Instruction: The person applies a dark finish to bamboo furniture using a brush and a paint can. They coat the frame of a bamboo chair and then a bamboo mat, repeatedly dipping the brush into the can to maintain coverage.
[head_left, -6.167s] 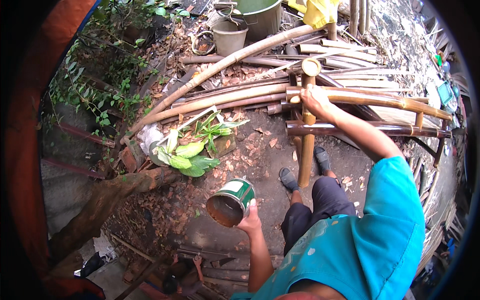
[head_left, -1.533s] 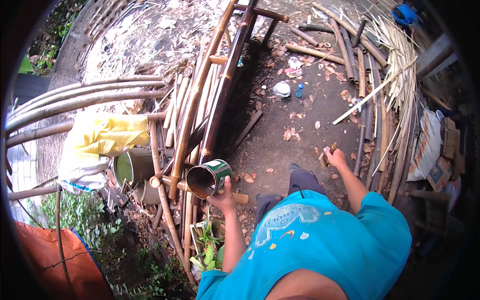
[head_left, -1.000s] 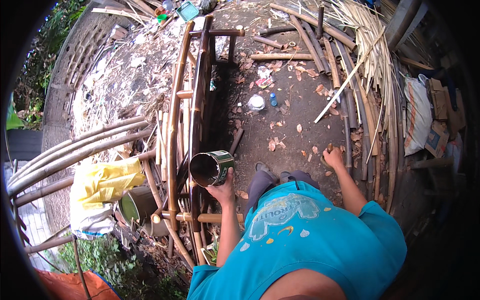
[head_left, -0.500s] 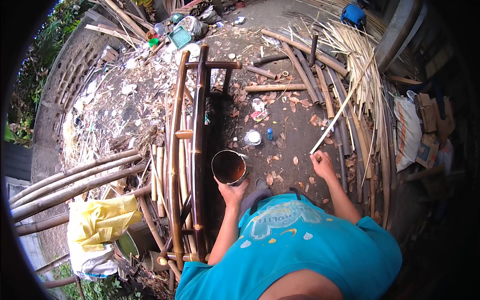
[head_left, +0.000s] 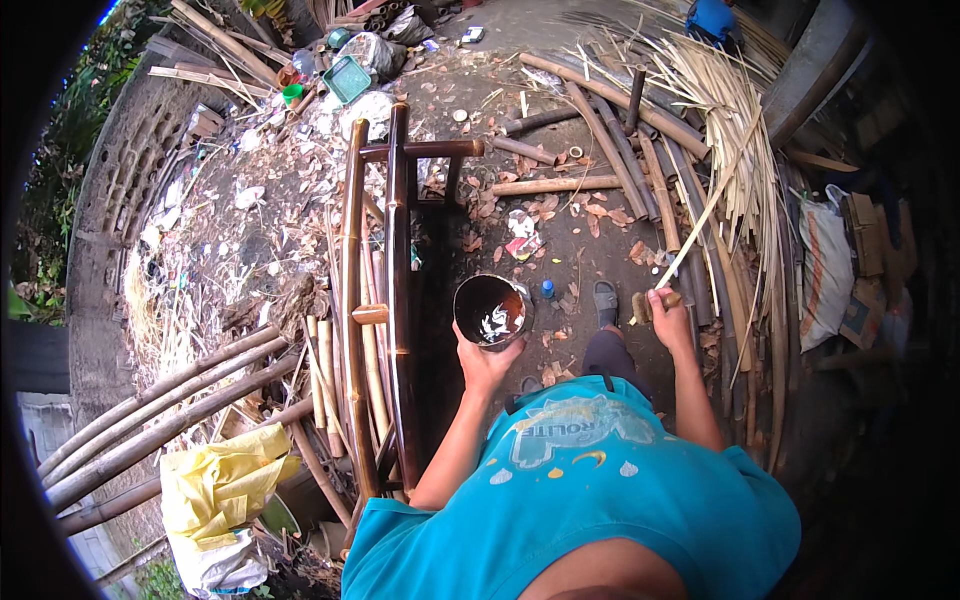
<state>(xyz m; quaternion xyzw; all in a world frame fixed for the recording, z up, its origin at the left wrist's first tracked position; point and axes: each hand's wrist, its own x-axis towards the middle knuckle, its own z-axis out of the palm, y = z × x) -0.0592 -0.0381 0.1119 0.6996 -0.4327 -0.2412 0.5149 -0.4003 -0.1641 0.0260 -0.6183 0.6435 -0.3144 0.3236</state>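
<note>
My left hand (head_left: 487, 362) grips a round open can (head_left: 468, 318) from below, its mouth tilted so that the dark, shiny inside shows. In my right hand (head_left: 671, 320) is a small paintbrush (head_left: 642, 307) with a brownish head, partly covered by my fingers. Left of the can stands a glossy, dark brown bamboo frame (head_left: 399, 250), long and narrow, with short crosspieces. The can is apart from the frame. A pale bamboo strip (head_left: 703, 222) runs behind the brush.
A small blue bottle (head_left: 547, 289) stands on the dirt ground beyond the can. Thick bamboo poles (head_left: 180, 395) and a yellow sack (head_left: 225, 475) lie at left. Split bamboo strips (head_left: 740, 180) and poles fill the right side. My foot (head_left: 606, 303) is forward.
The can has moved right, away from the frame, and its inside catches the light. My right hand has shifted slightly right, showing the brush more clearly. One foot has come forward into view.
</note>
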